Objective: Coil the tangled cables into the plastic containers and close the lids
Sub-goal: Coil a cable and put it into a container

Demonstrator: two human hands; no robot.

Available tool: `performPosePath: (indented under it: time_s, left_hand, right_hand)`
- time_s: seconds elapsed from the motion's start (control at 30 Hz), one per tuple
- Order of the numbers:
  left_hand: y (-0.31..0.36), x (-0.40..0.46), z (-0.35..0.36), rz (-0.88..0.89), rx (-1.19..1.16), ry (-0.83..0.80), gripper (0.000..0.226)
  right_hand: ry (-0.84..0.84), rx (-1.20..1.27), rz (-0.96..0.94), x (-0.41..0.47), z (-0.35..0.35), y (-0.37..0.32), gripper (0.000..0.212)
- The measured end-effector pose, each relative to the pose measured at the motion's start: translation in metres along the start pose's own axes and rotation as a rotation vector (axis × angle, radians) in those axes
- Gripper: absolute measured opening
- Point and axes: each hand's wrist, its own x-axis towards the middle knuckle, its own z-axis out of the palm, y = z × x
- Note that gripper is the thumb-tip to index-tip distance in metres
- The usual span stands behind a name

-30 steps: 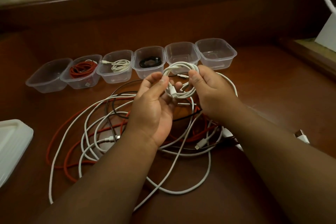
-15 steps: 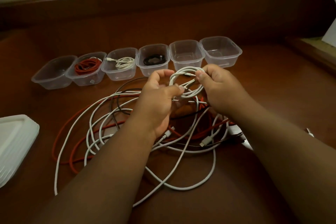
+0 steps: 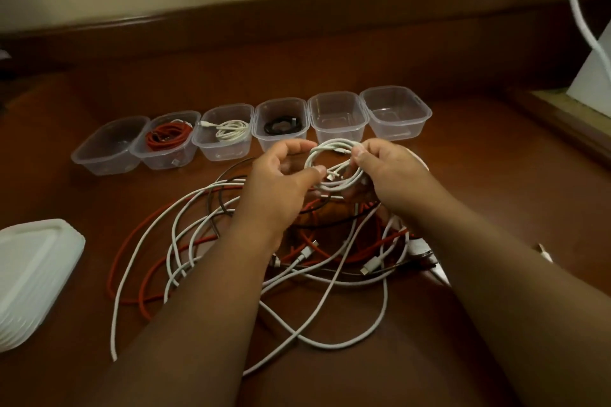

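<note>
Both hands hold a white coil (image 3: 334,164) above the tangle (image 3: 211,241) on the surface (image 3: 496,182). The left hand (image 3: 281,182) pinches the coil's near-left side between thumb and fingers; the right hand (image 3: 386,168) grips its right side with curled fingers. Six open containers (image 3: 337,120) stand in a row behind the hands. Counted from the left, the second holds a red cable (image 3: 167,137), the third a white cable (image 3: 231,130), the fourth a black cable (image 3: 281,125). Stacked lids (image 3: 29,274) lie at the left edge.
</note>
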Motion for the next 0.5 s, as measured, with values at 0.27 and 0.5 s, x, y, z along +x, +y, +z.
performPosePath:
  time_s: [0.27, 0.5]
  left_hand:
    - [0.019, 0.001, -0.035, 0.134, 0.403, 0.108, 0.008]
    - [0.029, 0.045, -0.066, 0.105, 0.445, 0.188, 0.008]
  right_hand:
    - [-0.074, -0.189, -0.127, -0.007, 0.009, -0.045, 0.028]
    - [-0.184, -0.395, -0.117, 0.019, 0.020, -0.051, 0.047]
